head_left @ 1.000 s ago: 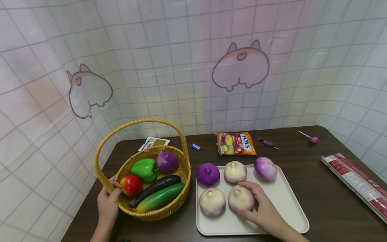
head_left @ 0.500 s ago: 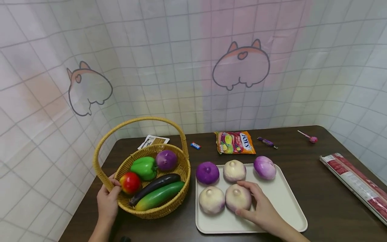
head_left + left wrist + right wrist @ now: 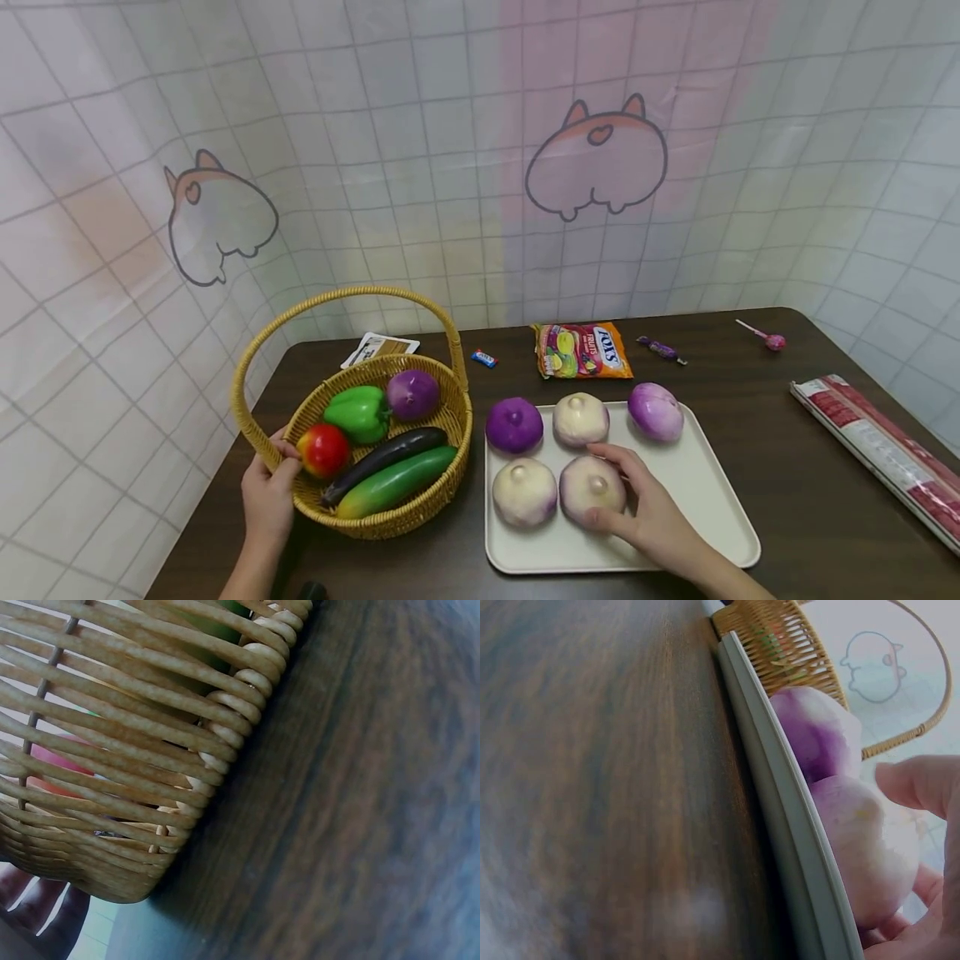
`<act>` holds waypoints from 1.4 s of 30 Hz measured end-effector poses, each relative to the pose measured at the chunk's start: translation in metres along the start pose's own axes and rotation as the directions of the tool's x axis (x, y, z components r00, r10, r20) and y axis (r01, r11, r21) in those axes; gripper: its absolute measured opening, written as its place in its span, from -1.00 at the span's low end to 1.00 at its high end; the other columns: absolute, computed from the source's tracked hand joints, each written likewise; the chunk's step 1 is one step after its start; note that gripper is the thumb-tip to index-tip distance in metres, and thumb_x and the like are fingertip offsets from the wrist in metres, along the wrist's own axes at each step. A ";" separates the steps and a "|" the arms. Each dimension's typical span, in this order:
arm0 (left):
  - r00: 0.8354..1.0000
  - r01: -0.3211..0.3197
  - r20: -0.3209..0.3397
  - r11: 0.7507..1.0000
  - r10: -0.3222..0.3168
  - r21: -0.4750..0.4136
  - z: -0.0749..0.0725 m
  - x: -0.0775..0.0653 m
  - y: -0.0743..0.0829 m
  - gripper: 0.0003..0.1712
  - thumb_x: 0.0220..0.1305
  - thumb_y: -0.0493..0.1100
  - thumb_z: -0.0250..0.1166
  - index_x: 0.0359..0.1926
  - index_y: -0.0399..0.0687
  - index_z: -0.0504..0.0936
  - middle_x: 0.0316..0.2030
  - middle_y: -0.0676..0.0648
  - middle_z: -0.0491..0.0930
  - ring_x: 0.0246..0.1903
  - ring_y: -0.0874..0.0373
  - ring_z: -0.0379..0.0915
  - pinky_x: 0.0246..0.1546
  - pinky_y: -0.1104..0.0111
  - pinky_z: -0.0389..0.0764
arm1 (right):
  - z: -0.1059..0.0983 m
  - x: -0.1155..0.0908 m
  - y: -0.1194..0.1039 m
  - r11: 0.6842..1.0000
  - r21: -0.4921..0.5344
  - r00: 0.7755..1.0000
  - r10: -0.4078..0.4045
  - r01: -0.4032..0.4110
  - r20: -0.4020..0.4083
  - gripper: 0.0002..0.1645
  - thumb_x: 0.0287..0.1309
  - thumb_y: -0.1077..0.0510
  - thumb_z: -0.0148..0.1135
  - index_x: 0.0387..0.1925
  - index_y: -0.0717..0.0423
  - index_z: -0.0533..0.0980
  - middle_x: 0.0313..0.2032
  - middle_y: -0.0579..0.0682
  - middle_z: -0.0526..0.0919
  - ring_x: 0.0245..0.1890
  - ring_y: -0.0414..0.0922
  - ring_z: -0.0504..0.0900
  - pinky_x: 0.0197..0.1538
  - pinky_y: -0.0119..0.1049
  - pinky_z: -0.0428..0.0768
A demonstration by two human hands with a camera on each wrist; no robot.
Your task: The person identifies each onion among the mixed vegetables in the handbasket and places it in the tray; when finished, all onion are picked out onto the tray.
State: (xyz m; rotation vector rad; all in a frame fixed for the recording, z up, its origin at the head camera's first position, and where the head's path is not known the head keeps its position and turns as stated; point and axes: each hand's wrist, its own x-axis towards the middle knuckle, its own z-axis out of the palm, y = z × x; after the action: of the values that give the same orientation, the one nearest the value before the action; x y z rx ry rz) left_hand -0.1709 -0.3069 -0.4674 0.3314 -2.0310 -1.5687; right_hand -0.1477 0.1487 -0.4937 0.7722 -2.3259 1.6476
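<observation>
In the head view my left hand (image 3: pixel 268 496) grips the left side of the wicker basket (image 3: pixel 397 527), by the foot of its tall handle. The basket holds a red-yellow fruit (image 3: pixel 326 451), a green bell pepper (image 3: pixel 358 414), a purple round vegetable (image 3: pixel 413 395), a dark eggplant (image 3: pixel 393 457) and a long green vegetable (image 3: pixel 401 481). My right hand (image 3: pixel 652 521) holds a white-and-purple turnip (image 3: pixel 588 483) on the cream tray (image 3: pixel 705 533), thumb in front and fingers behind. Beside it sits another pale turnip (image 3: pixel 525 493). The right wrist view shows the held turnip (image 3: pixel 866 855) close to the tray wall.
Behind on the tray stand a purple bulb (image 3: pixel 513 426), a pale turnip (image 3: pixel 581 420) and a purple-white onion-like bulb (image 3: pixel 656 412). Further back lie a candy bag (image 3: pixel 581 351), small wrapped candies, including a purple one (image 3: pixel 662 349), and a lollipop (image 3: pixel 774 342). A red-white package (image 3: pixel 877 454) lies right.
My right hand has shifted the turnip slightly left, then turned it so its nub points more to the right. My left hand stays on the basket.
</observation>
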 end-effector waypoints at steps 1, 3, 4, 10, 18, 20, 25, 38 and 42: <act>1.000 0.000 0.001 1.000 0.000 -0.003 0.000 0.000 0.000 -0.87 0.22 -0.43 0.05 -0.25 -0.48 0.45 0.17 -0.23 0.49 0.05 0.25 0.36 -0.09 0.65 0.33 | -0.001 0.001 0.000 1.000 0.003 1.000 0.005 -0.005 -0.004 -0.23 -0.01 0.27 0.44 0.23 0.32 0.32 0.16 0.24 0.43 0.15 -0.32 0.38 0.16 -0.60 0.31; 1.000 0.001 0.005 1.000 -0.001 -0.008 0.001 0.001 0.000 -0.87 0.22 -0.43 0.05 -0.24 -0.49 0.44 0.16 -0.23 0.49 0.05 0.25 0.35 -0.09 0.65 0.33 | -0.002 0.002 0.000 1.000 0.003 1.000 0.018 -0.018 -0.013 -0.27 0.04 0.28 0.40 0.23 0.31 0.32 0.15 0.23 0.44 0.11 -0.32 0.40 0.12 -0.56 0.36; 1.000 -0.001 0.008 1.000 0.001 -0.014 0.001 0.002 0.000 -0.87 0.23 -0.43 0.05 -0.24 -0.49 0.44 0.16 -0.22 0.49 0.05 0.24 0.36 -0.09 0.64 0.34 | -0.003 0.002 0.000 1.000 0.002 1.000 0.025 -0.025 -0.017 -0.29 0.05 0.29 0.38 0.24 0.30 0.33 0.15 0.21 0.45 0.09 -0.32 0.40 0.10 -0.55 0.38; 1.000 -0.005 0.014 1.000 0.005 -0.024 0.002 0.004 -0.001 -0.86 0.24 -0.41 0.03 -0.22 -0.47 0.44 0.15 -0.18 0.48 0.03 0.26 0.36 -0.13 0.63 0.38 | -0.005 0.004 -0.001 0.999 0.004 0.998 0.047 -0.047 -0.048 -0.38 0.12 0.31 0.31 0.23 0.22 0.36 0.15 0.17 0.46 0.08 -0.30 0.41 0.09 -0.51 0.42; 1.000 -0.002 0.008 1.000 0.002 0.011 0.001 0.001 -0.004 -0.87 0.21 -0.42 0.05 -0.24 -0.46 0.45 0.17 -0.22 0.49 0.05 0.27 0.35 -0.10 0.66 0.34 | -0.003 0.004 -0.004 0.996 -0.053 0.991 0.067 -0.074 -0.117 -0.47 0.15 0.30 0.30 0.18 0.20 0.43 0.12 0.13 0.50 0.07 -0.22 0.47 0.07 -0.44 0.48; 1.000 0.003 0.009 1.000 -0.004 0.024 0.001 -0.001 -0.005 -0.87 0.21 -0.42 0.06 -0.24 -0.44 0.46 0.18 -0.20 0.49 0.04 0.28 0.35 -0.11 0.66 0.34 | -0.004 0.002 -0.005 0.995 -0.065 0.987 0.071 -0.080 -0.142 -0.48 0.15 0.29 0.30 0.16 0.21 0.44 0.11 0.15 0.51 0.07 -0.18 0.49 0.08 -0.43 0.49; 1.000 0.002 0.011 0.999 -0.002 0.037 0.002 -0.003 -0.005 -0.87 0.22 -0.41 0.06 -0.23 -0.42 0.46 0.19 -0.20 0.49 0.03 0.28 0.36 -0.12 0.66 0.35 | -0.007 0.002 -0.009 0.999 -0.019 0.977 0.035 -0.040 -0.210 -0.51 0.13 0.39 0.27 0.12 0.37 0.43 0.06 0.14 0.50 0.04 -0.18 0.50 0.09 -0.47 0.48; 0.995 -0.084 -0.038 0.993 0.087 0.084 -0.001 -0.001 -0.004 -0.92 0.17 -0.43 0.13 -0.32 -0.38 0.55 0.11 -0.22 0.58 -0.04 0.38 0.42 -0.18 0.66 0.37 | 0.003 0.037 -0.053 0.992 0.002 0.964 -0.123 0.127 -0.236 -0.50 0.06 0.51 0.24 0.08 0.24 0.50 0.07 0.14 0.54 0.11 -0.23 0.50 0.12 -0.44 0.46; 0.991 -0.109 -0.061 0.988 0.116 0.111 -0.004 0.000 -0.005 -0.92 0.14 -0.45 0.13 -0.36 -0.36 0.56 0.06 -0.27 0.60 -0.05 0.40 0.43 -0.20 0.65 0.38 | 0.024 0.061 -0.073 0.997 0.050 0.988 -0.051 0.058 -0.144 -0.56 0.13 0.39 0.27 0.07 0.12 0.51 0.08 0.06 0.56 0.08 -0.09 0.55 0.10 -0.24 0.54</act>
State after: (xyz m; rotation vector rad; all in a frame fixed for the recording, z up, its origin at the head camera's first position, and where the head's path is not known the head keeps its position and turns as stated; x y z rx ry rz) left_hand -0.1697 -0.3119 -0.4714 0.3007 -2.0489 -1.3665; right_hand -0.1585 0.0898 -0.4160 0.6974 -2.1529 1.6898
